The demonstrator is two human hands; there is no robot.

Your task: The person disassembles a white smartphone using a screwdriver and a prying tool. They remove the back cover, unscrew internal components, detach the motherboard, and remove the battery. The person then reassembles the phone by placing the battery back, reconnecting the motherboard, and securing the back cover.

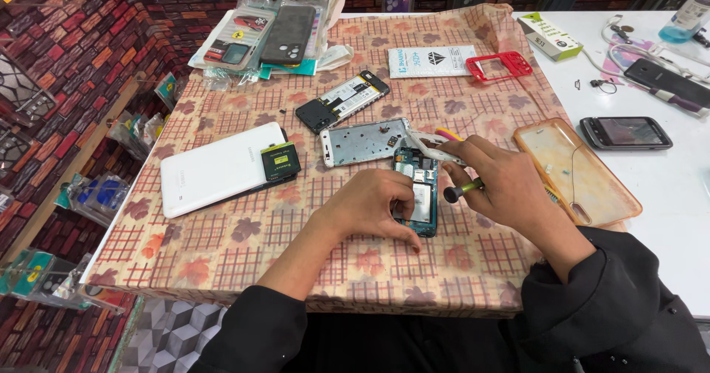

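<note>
Table [222, 254] under its patterned cloth is carrying a white tablet [222, 167], then the opened phone [418, 195] I am pinning flat with my left hand [370, 206]. It looks light, stiff and fragile, best gripped by its edges. My right hand [503, 184] is clamping a small screwdriver [462, 190].

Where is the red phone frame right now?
In the head view, the red phone frame lies at the far right of the patterned cloth, beside a white packet.
</note>
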